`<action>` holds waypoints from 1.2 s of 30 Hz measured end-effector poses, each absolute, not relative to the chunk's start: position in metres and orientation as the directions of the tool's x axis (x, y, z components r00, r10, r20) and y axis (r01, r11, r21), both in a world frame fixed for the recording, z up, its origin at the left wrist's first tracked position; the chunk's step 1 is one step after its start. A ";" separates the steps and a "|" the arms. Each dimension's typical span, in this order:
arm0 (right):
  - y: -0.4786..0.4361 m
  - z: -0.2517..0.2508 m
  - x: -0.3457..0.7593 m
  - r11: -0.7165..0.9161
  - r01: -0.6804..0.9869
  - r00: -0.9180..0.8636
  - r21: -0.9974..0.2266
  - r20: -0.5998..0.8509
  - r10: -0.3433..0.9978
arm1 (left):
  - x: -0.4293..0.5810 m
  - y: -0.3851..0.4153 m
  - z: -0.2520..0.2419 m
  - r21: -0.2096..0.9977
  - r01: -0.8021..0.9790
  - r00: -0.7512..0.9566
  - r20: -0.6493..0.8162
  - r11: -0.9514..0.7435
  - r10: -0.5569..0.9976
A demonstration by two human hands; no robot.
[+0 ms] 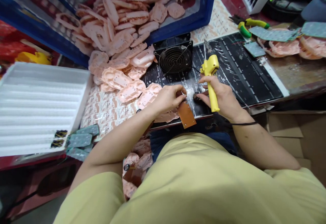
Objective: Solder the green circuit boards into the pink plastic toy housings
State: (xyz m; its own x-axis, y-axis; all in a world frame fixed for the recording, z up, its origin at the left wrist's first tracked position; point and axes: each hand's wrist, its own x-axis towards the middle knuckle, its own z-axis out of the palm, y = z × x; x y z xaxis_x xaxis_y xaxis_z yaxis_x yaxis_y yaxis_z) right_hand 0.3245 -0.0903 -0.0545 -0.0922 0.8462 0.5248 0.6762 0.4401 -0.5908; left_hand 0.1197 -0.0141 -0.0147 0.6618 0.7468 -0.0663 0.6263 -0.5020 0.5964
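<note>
My right hand (221, 98) is wrapped round a yellow soldering gun (213, 81), its tip pointing away from me. Thumb and finger of that hand are also at a small dark round part (196, 95) on the black mat. My left hand (169, 98) is closed in a pinch just left of it; whatever sits between the fingertips is too small to make out. Below the left fingers a brown circuit board (187, 115) juts over the table's front edge. Pink plastic shell halves (149, 95) lie beside my left wrist.
A black fan (175, 59) stands on the dark mat (236, 67). Behind it, a blue crate (183, 27) holds many pink shells. At left are a white ridged tray (43, 105) and grey-green boards (80, 140). Green-yellow pliers (246, 27) lie at the right back.
</note>
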 end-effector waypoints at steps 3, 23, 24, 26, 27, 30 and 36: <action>-0.089 -0.058 0.328 0.413 0.712 -0.049 -0.568 0.547 0.836 | 0.124 -0.014 -0.014 0.554 0.646 0.671 -0.086 -0.525 0.736; -0.079 -0.075 0.313 0.471 0.784 -0.211 -0.405 0.540 0.815 | 0.131 -0.015 -0.018 0.499 0.715 0.614 -0.115 -0.489 0.781; -0.078 -0.075 0.314 0.486 0.768 -0.223 -0.416 0.537 0.813 | 0.130 -0.015 -0.018 0.496 0.717 0.613 -0.116 -0.489 0.782; -0.079 -0.075 0.315 0.492 0.765 -0.223 -0.416 0.545 0.808 | 0.130 -0.014 -0.018 0.481 0.726 0.611 -0.121 -0.493 0.782; -0.079 -0.075 0.315 0.476 0.780 -0.207 -0.405 0.551 0.808 | 0.130 -0.014 -0.019 0.472 0.729 0.613 -0.125 -0.497 0.780; -0.082 -0.073 0.313 0.379 0.854 -0.126 -0.358 0.564 0.816 | 0.129 -0.014 -0.021 0.467 0.723 0.620 -0.115 -0.509 0.776; -0.080 -0.072 0.306 0.343 0.892 -0.127 -0.294 0.566 0.814 | 0.131 -0.016 -0.018 0.500 0.687 0.640 -0.072 -0.528 0.765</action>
